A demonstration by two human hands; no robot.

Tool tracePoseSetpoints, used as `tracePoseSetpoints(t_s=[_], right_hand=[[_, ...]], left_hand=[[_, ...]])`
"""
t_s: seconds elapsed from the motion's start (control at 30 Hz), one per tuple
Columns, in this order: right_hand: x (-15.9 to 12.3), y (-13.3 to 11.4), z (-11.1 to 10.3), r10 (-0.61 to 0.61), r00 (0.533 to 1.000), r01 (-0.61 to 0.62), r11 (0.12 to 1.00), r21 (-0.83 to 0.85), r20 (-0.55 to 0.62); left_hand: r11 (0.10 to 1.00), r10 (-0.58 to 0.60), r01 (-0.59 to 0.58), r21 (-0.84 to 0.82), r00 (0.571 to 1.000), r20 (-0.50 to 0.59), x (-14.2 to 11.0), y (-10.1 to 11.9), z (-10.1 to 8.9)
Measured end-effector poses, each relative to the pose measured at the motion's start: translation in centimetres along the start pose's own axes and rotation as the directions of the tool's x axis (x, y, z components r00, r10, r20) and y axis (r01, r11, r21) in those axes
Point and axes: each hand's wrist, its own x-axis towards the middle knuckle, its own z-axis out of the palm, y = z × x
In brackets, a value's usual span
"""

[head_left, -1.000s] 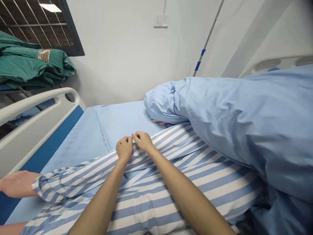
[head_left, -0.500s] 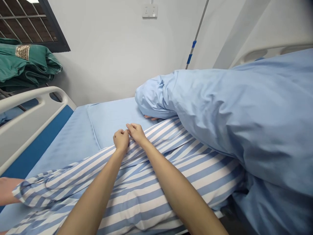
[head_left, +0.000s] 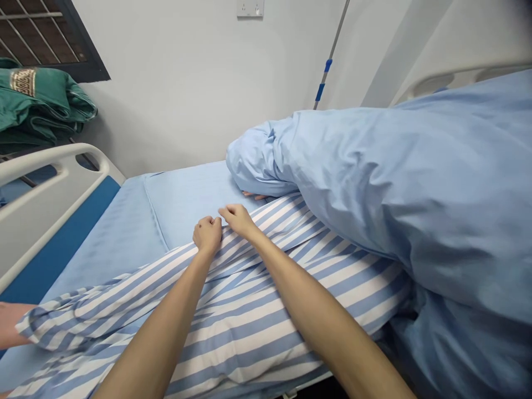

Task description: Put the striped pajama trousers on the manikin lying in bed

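My left hand (head_left: 207, 233) is closed in a fist over the far trouser leg of blue-and-white striped trousers (head_left: 245, 330). Close on its right, my right hand (head_left: 238, 219) has its fingers curled in, resting along the same leg's far edge. What either hand grips, if anything, is hidden by the fingers. The trousers are worn by a person lying on the bed, whose bare ankle (head_left: 16, 323) shows at the left. A light blue quilt (head_left: 353, 166) covers the upper body, and a few fingertips (head_left: 255, 195) peek out beneath its edge.
Beyond my hands lies the light blue bed sheet (head_left: 193, 185). A white and blue bed end board (head_left: 83, 194) stands at the left, with folded green fabric (head_left: 45, 102) behind it. A thin pole (head_left: 332, 52) and a wall socket (head_left: 250, 8) are at the back.
The view has shifted slightly. My hands, touching or nearly touching before, now have a small gap between them, the right one a little farther right. Both remain closed.
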Motion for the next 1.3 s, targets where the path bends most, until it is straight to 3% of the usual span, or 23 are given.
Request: tracePoseSetpoints(t_s=[0.1, 0.3, 0.43, 0.5, 0.57, 0.67, 0.73, 0.9, 1.03, 1.17, 1.3], right_hand=[[-0.7, 1.3, 0.3, 0.016, 0.999, -0.016, 1.0, 0.01, -0.031], [-0.1, 2.0, 0.0, 0.048, 0.996, -0.025, 0.953, 0.301, -0.07], [0.4, 2.2, -0.2, 0.082, 0.994, -0.046, 0.91, 0.413, -0.071], [0.6, 2.4, -0.1, 0.113, 0.991, -0.064, 0.87, 0.489, -0.072], [0.5, 2.6, -0.2, 0.131, 0.987, -0.065, 0.846, 0.529, -0.088], [0.3, 2.6, -0.1, 0.112, 0.982, -0.026, 0.878, 0.479, -0.153], [0.3, 2.3, 0.1, 0.114, 0.975, -0.026, 0.913, 0.408, -0.193], [0.6, 0.9, -0.9, 0.239, 0.966, -0.228, 0.967, 0.113, -0.095], [0.3, 1.0, -3.5, -0.018, 1.0, 0.014, 0.975, -0.222, -0.015], [-0.3, 2.8, -4.5, 0.0, 0.999, -0.007, 0.988, -0.151, -0.043], [-0.4, 3.9, -4.4, 0.027, 0.996, -0.024, 0.999, 0.036, -0.082]], left_hand=[[1.0, 0.015, -0.015, -0.003, 1.0, 0.004, -0.3, -0.1, 0.0], [0.992, 0.073, -0.064, -0.113, 0.994, 0.078, 0.5, 0.2, -1.0], [0.931, 0.072, -0.064, -0.36, 0.997, 0.009, 1.8, 2.6, -1.5], [0.876, 0.034, -0.028, -0.481, 0.999, 0.005, 1.5, 3.9, -0.9], [0.867, 0.029, -0.024, -0.498, 1.0, 0.001, 0.6, 4.7, 0.2], [0.918, 0.097, -0.113, -0.38, 0.993, -0.059, -1.0, 4.6, 1.7], [0.943, 0.095, -0.11, -0.315, 0.993, -0.063, -1.5, 4.2, 2.2], [0.967, 0.055, -0.061, -0.246, 0.998, -0.033, -1.4, 4.0, 1.9], [0.98, 0.06, -0.06, -0.189, 0.998, -0.005, -1.7, 4.5, 1.8], [0.979, 0.075, -0.083, -0.188, 0.996, -0.049, -2.2, 4.5, 2.0], [0.96, 0.088, -0.089, -0.266, 0.996, -0.013, -1.6, 5.3, 1.6]])
